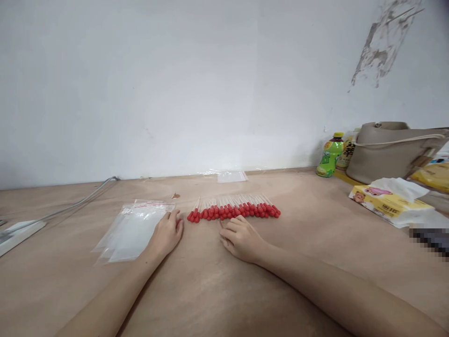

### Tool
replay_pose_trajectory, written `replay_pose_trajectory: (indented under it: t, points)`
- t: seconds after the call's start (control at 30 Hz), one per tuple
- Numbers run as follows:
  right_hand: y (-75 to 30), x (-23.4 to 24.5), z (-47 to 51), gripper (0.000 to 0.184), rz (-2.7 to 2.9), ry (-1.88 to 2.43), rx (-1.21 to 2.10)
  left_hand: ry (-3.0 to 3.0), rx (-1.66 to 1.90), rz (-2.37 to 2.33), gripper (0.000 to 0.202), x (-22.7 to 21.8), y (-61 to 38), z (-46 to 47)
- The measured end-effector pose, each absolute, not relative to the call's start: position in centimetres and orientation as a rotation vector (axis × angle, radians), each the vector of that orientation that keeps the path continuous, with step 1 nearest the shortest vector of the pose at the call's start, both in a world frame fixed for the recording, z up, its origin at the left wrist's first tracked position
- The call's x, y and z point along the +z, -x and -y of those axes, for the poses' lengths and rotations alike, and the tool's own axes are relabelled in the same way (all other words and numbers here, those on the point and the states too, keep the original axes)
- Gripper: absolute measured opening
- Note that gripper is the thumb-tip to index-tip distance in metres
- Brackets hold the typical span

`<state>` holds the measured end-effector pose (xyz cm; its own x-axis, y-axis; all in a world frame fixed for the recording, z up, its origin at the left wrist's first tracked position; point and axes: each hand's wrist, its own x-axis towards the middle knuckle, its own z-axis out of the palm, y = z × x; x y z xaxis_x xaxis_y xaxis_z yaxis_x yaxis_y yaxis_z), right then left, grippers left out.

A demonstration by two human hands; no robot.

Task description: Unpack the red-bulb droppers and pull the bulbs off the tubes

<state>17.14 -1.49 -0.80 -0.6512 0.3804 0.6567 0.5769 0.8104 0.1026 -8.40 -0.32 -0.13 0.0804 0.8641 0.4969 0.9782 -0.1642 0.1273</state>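
Head view, stick row: the red-tipped sticks (242, 210) are lying side by side on the brown tabletop (196, 290), just beyond the hands, red heads facing the person and pale shafts pointing toward the wall (196, 84).
Row's left end: a few sticks are sitting slightly apart from the main bunch, a narrow gap showing between them.
Left hand: the left hand (167, 234) is resting at the right edge of the clear bags (136, 234), near the row's left end; something red is showing by its fingertips, too small to identify, so I cannot tell whether the fingers are pinching anything.
Right hand: the right hand (242, 238) is curling just in front of the row's middle; its own knuckles are hiding the fingertips, so I cannot tell whether they are together or holding a stick.
Lined up so far: the sticks are already forming an orderly row, which I judge to be the finished part.
Still remaining: most sticks are lying in the main bunch, and the bags are lying flat and overlapping, so handling seems to be at an early stage.
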Motion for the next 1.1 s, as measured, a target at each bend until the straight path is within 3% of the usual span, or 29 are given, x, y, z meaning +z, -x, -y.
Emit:
replay_pose_trajectory:
  t: [0.2, 0.4, 0.6, 1.1]
  points:
    - [-17.0, -0.6, 2.1, 0.027, 2.371, 0.785, 0.001, 2.124, -0.730, 1.921, 0.043, 0.4, 8.1, 1.0]
    - [-16.7, -0.8, 2.5, 0.041, 2.326, 0.821, 0.203, 2.032, -0.811, 1.817, 0.032, 1.2, 7.8, 1.3]
    - [-17.8, -0.2, 3.0, 0.029, 2.242, 0.843, 0.288, 2.105, -0.839, 1.772, 0.022, 2.4, 6.9, 0.9]
    - [-19.8, -0.6, 2.6, 0.016, 2.211, 0.841, 0.182, 2.004, -0.875, 1.880, 0.026, 1.8, 5.2, -1.7]
